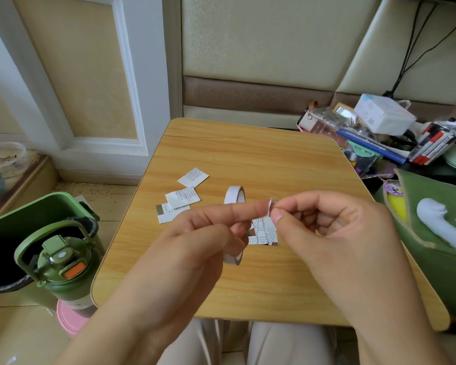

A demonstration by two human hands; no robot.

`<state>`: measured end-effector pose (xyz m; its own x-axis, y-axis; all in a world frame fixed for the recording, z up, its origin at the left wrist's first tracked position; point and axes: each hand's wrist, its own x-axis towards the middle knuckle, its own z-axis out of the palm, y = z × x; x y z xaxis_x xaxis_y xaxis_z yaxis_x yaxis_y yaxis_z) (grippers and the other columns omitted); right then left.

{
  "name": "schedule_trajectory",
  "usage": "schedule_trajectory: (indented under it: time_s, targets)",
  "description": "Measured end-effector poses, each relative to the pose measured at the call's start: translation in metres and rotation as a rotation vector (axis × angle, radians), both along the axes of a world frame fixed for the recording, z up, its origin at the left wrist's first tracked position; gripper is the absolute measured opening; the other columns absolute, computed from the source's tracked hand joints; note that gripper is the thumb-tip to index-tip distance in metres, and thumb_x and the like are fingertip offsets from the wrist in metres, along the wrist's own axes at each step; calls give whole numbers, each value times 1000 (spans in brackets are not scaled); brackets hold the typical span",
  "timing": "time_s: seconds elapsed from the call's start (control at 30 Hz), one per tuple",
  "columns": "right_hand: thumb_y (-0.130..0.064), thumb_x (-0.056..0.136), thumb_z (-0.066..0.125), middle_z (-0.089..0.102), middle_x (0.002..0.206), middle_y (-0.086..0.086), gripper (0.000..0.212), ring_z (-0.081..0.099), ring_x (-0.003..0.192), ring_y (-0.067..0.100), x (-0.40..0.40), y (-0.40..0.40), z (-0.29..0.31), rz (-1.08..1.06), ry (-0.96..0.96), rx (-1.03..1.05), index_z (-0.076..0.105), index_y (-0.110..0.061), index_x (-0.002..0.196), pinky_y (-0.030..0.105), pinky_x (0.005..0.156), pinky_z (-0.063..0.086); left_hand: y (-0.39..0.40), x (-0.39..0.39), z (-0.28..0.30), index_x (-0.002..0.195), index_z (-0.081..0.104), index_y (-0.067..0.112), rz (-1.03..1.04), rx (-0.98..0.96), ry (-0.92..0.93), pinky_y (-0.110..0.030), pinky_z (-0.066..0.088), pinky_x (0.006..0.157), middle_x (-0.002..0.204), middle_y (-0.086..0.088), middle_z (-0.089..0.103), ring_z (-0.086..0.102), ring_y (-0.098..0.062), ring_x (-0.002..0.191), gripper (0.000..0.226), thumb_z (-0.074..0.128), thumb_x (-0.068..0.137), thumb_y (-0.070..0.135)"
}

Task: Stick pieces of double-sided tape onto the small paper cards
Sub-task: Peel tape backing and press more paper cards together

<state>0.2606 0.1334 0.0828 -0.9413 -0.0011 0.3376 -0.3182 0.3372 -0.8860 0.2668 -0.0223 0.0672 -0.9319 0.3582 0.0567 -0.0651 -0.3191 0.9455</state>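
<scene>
Above the bench (pixel 248 285), both hands pinch one small tape piece (pixel 269 206): the left hand (pixel 195 233) and the right hand (pixel 327 227) each have their grip clamped on it. It could fold and stick to itself or to the fingertips. Printed cards (pixel 184 198) lie at ten o'clock, their writing unreadable.

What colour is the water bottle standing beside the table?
Dark green bottle, with an orange patch; head view.

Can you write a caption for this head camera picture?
Both hands pinch a tape piece above paper cards.
</scene>
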Motion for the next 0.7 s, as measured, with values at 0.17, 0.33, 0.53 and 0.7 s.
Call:
schedule_trajectory:
  time_s: [0.17,0.33,0.53,0.7]
  targets:
    - [-29,65,71,65,62,-8,16,57,56,12,1,-2,-2,-81,82,114,71,-37,79,18,53,44,3,5,4,94,78,25,49,-49,5,-22,36,75,66,6,45,43,-4,69,45,55,60,7]
    - [-29,66,70,63,60,-12,11,57,57,11,1,-2,-4,-107,98,150,70,-35,74,16,52,43,6,7,4,95,76,34,141,-142,42,-28,27,74,76,-4,35,34,-15,70,44,54,64,11]
    - [-30,63,79,67,60,-4,14,58,52,8,0,-3,-3,-71,4,32,72,-37,74,18,52,49,9,9,4,93,75,41,203,-225,74,-27,27,65,71,5,39,33,-15,69,48,52,62,12]
    - [-16,67,79,68,61,-2,17,57,52,6,0,-1,-1,-17,-13,-5,73,-32,69,18,52,49,4,8,4,97,76,34,114,-140,60,-23,31,74,75,-2,36,36,-12,71,46,55,63,11]
